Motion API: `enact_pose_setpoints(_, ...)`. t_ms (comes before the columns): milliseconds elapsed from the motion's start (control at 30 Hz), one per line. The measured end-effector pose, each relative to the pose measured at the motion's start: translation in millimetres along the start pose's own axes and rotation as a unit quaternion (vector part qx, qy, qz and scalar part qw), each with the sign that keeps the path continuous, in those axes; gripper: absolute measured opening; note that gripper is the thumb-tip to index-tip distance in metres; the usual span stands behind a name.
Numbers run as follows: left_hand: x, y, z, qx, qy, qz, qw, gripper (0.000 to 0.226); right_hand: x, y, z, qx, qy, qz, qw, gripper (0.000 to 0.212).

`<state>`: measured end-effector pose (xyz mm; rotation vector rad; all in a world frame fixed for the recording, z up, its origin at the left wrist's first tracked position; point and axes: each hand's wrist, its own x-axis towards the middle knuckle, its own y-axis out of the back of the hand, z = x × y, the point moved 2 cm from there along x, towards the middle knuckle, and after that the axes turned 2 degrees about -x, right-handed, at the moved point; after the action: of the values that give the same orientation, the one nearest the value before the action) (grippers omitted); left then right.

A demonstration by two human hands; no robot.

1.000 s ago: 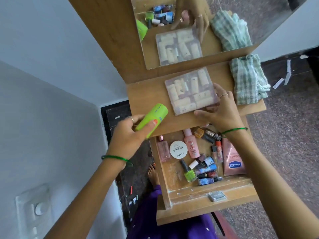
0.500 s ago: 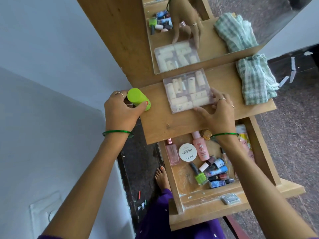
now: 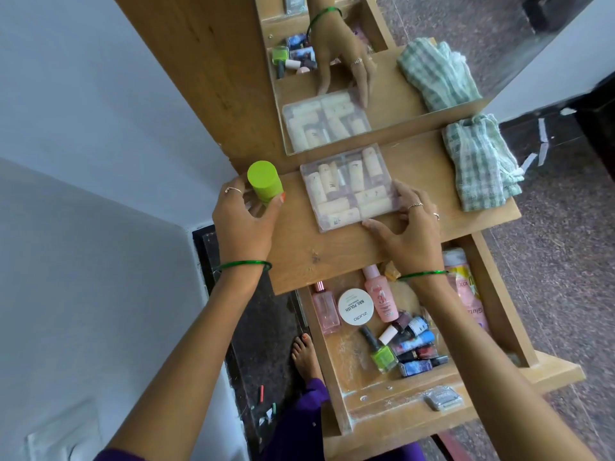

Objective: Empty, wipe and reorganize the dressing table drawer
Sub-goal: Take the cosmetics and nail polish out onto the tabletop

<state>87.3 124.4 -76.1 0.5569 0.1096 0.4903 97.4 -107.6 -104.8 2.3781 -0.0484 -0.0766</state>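
- Seen from above: wooden dressing table top point(image 3: 336, 254), with an open drawer point(image 3: 499, 304) pulled out just below its front edge.
- On the table top, at the far right: crumpled green checked cloth point(image 3: 479, 161), well apart from both hands.
- In the middle of the table top: flat clear plastic box point(image 3: 347, 186) of small cream tubes, close to the mirror point(image 3: 366, 61) at the back.
- Inside the drawer: pink bottle point(image 3: 381, 297), white round tin point(image 3: 355, 307) marked "nail polish", green nail polish bottle point(image 3: 379, 351) and a heap of dark polish bottles point(image 3: 414, 347).
- Reaching across the drawer and hiding part of its contents: right forearm.
- At the table top's left edge: left hand point(image 3: 246, 224), fingers and thumb curled round an upright lime green cylinder point(image 3: 264, 183).
- At the clear box's near right corner: right hand point(image 3: 407, 227), thumb and fingertips pinching the box edge.
- On the drawer's front ledge: small silver case point(image 3: 441, 397).
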Motion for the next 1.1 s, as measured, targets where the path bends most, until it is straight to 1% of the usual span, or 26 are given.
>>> enact_pose_setpoints(67, -2.5, -6.4, -6.7, -0.010, 0.004, 0.005, 1.000, 0.043, 0.7, -0.5, 1.4, -0.007, 0.022, -0.008, 1.000, 0.067)
enact_pose_setpoints(200, -5.4, -17.2, -13.7, -0.010, -0.001, 0.022, 1.000, 0.039, 4.3, 0.0, 4.0, -0.013, 0.038, -0.014, 0.999, 0.066)
enact_pose_setpoints(300, -9.7, -19.5, -13.2, -0.044, 0.007, 0.037, 0.998, 0.043, 3.8, -1.2, 1.9, -0.026, 0.052, -0.035, 0.998, 0.064)
enact_pose_setpoints(400, -16.5, -21.0, -13.1, -0.052, 0.010, 0.044, 0.998, 0.047, 1.3, -4.8, -2.6, -0.042, 0.063, -0.049, 0.996, 0.059)
enact_pose_setpoints(567, -25.0, -28.5, -15.5, -0.049, 0.018, 0.052, 0.997, 0.050, 1.6, -8.0, 0.8, -0.051, 0.078, -0.029, 0.995, 0.056)
enact_pose_setpoints(633, -25.9, -30.0, -16.8, -0.056, 0.027, 0.053, 0.997, 0.053, 2.2, -6.6, 1.2, -0.052, 0.074, -0.038, 0.995, 0.056)
enact_pose_setpoints(700, -27.4, -29.3, -15.9, -0.067, 0.039, 0.049, 0.996, 0.058, 3.0, -2.2, -0.4, -0.042, 0.075, -0.060, 0.995, 0.057)
enact_pose_setpoints(800, -35.9, -26.8, -12.5, -0.063, 0.060, 0.032, 0.996, 0.064, -0.9, 10.4, 2.6, 0.001, 0.062, -0.085, 0.994, 0.058)
enact_pose_setpoints(867, -52.3, -22.7, -8.5, -0.042, 0.059, 0.032, 0.997, 0.062, -12.5, 23.7, 7.8, 0.022, 0.056, -0.077, 0.995, 0.052)
enact_pose_setpoints(933, -77.0, -18.0, -2.5, -0.018, 0.033, 0.040, 0.998, 0.055, -32.1, 40.1, 13.8, 0.033, 0.069, -0.039, 0.996, 0.038)
enact_pose_setpoints(1000, -108.2, -16.2, 3.5, 0.022, -0.038, 0.033, 0.998, 0.045, -56.9, 52.7, 24.9, 0.026, 0.085, -0.012, 0.996, 0.023)
enact_pose_setpoints(1067, -138.8, -19.4, 6.7, 0.060, -0.114, -0.019, 0.991, 0.037, -81.0, 55.4, 41.5, 0.006, 0.076, -0.028, 0.997, 0.016)
enact_pose_setpoints(1100, -150.6, -23.3, 6.2, 0.082, -0.138, -0.064, 0.985, 0.035, -90.6, 52.3, 51.7, -0.007, 0.052, -0.056, 0.997, 0.015)
